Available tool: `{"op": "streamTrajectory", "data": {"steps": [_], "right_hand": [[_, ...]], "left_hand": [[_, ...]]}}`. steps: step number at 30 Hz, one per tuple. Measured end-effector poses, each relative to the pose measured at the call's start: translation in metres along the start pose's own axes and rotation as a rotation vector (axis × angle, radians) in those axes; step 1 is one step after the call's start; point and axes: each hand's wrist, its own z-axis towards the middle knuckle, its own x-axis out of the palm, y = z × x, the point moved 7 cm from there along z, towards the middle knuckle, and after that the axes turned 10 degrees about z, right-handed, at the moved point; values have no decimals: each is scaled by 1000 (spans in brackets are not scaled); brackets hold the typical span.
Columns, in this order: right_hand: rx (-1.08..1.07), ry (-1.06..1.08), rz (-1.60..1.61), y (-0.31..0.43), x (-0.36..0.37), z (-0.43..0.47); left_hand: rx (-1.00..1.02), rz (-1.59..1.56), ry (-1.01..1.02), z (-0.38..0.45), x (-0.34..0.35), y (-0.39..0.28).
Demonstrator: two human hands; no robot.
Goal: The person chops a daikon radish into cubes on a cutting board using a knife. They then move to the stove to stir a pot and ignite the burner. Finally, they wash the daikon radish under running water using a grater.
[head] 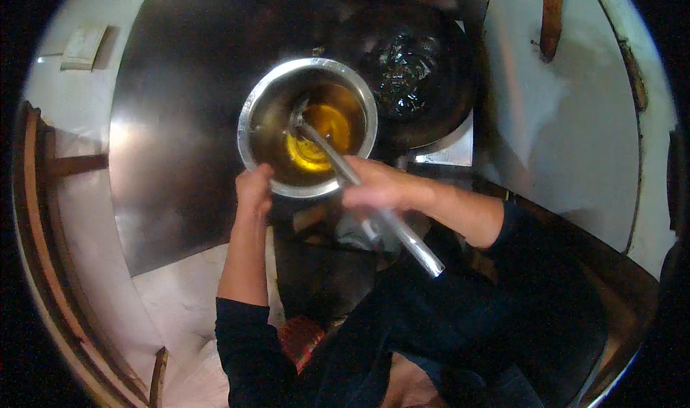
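A round metal pot (254, 98) with a wide shiny rim holds a yellow, oil-like liquid (337, 125). My left hand (254, 188) grips the near left part of its rim. In my right hand (377, 184) is a ladle with a long tubular metal handle (418, 249); its head reaches down into the pot, near the liquid, and its handle slants back toward my body. The ladle's head is blurred, so I cannot tell whether it carries liquid. Right of the pot sits a large dark wok (431, 130) with a glossy, rippled dark liquid inside.
A brushed metal sheet (172, 138) lies left of the pot. A bright metal edge (450, 152) shows under the wok's near right side. Pale walls stand to either side, with a wooden strip (551, 20) on the right one. Red patterned material (302, 338) lies low, near my left sleeve.
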Motion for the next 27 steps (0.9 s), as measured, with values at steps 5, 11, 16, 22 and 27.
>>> {"op": "streamTrajectory", "data": {"steps": [5,11,16,22,27], "right_hand": [[-30,-5,-204,7,3,-4],[-39,-22,-332,16,11,-6],[19,14,-336,11,23,-13],[-88,-10,-306,11,49,-30],[-86,-118,-122,-11,59,-44]], "left_hand": [[-45,-173,33,1,9,30],[-91,-297,41,-6,19,62],[-197,-583,43,-19,35,102],[-277,-841,62,-47,34,155],[-286,-832,-18,-102,-5,195]]}}
